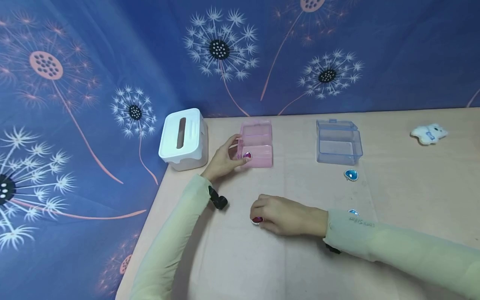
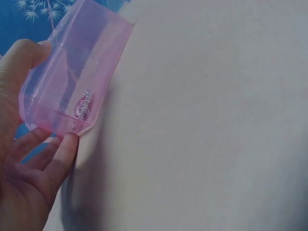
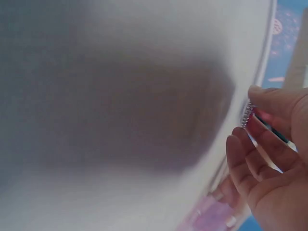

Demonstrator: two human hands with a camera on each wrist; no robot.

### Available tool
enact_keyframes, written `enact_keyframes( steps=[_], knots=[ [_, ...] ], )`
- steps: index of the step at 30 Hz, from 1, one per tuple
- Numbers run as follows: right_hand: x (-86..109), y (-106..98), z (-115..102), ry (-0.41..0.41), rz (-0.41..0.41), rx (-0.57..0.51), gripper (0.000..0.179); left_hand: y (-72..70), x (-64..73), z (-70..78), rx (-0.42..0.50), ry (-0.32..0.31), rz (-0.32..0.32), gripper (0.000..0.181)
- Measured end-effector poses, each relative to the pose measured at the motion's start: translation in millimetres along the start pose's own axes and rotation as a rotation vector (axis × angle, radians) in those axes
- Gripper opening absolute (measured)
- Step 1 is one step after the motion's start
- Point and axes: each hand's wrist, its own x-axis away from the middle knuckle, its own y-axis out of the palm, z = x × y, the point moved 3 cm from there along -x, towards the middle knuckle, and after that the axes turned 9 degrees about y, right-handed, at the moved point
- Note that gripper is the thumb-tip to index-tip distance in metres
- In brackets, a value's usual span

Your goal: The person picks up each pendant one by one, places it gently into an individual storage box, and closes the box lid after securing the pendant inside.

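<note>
At the back of the table my left hand point(image 1: 223, 160) grips the near left end of an open pink see-through plastic box point(image 1: 263, 157), its thumb along one side and fingers at the other. Inside the box lies a pinkish-red gem point(image 1: 247, 154); its silver beaded edge point(image 2: 83, 109) shows through the wall in the left wrist view. Nearer the front, my right hand point(image 1: 286, 214) pinches a red gem point(image 1: 256, 220) with a beaded silver rim between thumb and fingers. The right wrist view shows that gem edge-on at the fingertips, close over the table.
To the right stands an open blue see-through box point(image 1: 339, 153). One blue gem point(image 1: 351, 175) lies just in front of it; another blue gem point(image 1: 353, 212) is partly behind the right sleeve. A white lidded box point(image 1: 181, 143) stands back left, a small white animal figure point(image 1: 429, 134) far right.
</note>
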Motion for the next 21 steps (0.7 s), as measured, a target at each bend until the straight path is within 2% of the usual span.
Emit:
enact_keyframes(
  steps=[5, 7, 13, 17, 21],
  knots=[
    [-1.0, -25, -4, -0.05, 0.095, 0.005, 0.011, -1.6, 4.4, 18.7, 0.05, 0.005, -0.015, 0.082],
    [-2.4, -38, -5, -0.058, 0.128, 0.007, 0.012, -1.6, 4.5, 20.2, 0.07, 0.003, -0.022, 0.082],
    [-11.1, -74, 1, -0.016, 0.265, -0.032, 0.016, -0.1, -1.0, -6.1, 0.068, 0.007, -0.016, 0.085],
    [-19.8, -88, 10, 0.002, 0.357, -0.061, 0.018, -0.1, -0.7, -8.6, 0.047, 0.003, -0.017, 0.085],
    [-29.7, -96, 22, 0.04, 0.404, -0.103, 0.019, 0.3, -0.1, -7.0, 0.018, 0.005, -0.01, 0.084]
  ],
)
